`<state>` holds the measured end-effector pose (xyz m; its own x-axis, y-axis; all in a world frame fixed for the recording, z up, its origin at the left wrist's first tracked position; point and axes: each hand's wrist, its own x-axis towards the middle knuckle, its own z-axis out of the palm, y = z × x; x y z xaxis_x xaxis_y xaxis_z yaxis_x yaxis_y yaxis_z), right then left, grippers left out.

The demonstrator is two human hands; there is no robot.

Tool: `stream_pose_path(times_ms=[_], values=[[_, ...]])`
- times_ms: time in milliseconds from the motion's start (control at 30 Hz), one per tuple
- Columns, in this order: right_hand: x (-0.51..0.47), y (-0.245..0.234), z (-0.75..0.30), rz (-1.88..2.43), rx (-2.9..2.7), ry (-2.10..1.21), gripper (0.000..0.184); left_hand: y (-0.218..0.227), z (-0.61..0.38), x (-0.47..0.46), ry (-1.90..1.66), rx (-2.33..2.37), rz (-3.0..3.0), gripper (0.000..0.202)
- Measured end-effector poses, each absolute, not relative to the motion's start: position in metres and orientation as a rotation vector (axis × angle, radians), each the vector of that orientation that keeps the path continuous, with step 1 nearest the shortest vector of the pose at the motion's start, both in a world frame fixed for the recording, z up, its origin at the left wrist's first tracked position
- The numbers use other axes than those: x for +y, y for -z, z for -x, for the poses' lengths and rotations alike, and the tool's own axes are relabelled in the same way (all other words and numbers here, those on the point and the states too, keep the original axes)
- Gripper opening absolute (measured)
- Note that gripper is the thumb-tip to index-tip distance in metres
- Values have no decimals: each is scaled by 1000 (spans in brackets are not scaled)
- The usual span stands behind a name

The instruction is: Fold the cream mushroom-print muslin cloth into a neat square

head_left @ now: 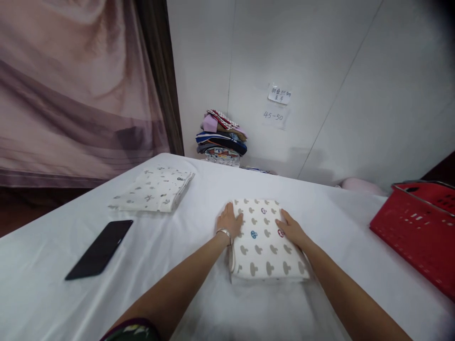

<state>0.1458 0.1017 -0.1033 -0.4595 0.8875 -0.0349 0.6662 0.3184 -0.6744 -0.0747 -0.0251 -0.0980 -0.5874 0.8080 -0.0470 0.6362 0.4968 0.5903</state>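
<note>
A folded white cloth with grey mushroom prints (265,246) lies on the white table (199,293) in front of me. My left hand (229,220), with a silver bracelet on its wrist, lies flat and open on the cloth's far left edge. My right hand (289,227) rests flat and open on the cloth's right edge. Neither hand grips anything.
A second folded printed cloth (154,189) lies at the far left. A black phone (101,248) lies near the left edge. A red plastic basket (419,227) stands at the right. A pile of folded clothes (222,139) sits against the white wall.
</note>
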Motion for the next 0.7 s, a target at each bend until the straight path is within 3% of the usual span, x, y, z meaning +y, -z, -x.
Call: stream_pose_path(times_ms=[233, 467, 700], values=[[61, 98, -188, 1485, -1993, -1143, 76, 89, 72, -59, -865, 2233, -1008, 76], [66, 89, -194, 1393, -1889, -1485, 84, 93, 64, -68, -1001, 2117, -929, 62], [112, 76, -201, 1540, -1968, -1326, 84, 107, 44, -67, -1123, 1933, -946, 72]])
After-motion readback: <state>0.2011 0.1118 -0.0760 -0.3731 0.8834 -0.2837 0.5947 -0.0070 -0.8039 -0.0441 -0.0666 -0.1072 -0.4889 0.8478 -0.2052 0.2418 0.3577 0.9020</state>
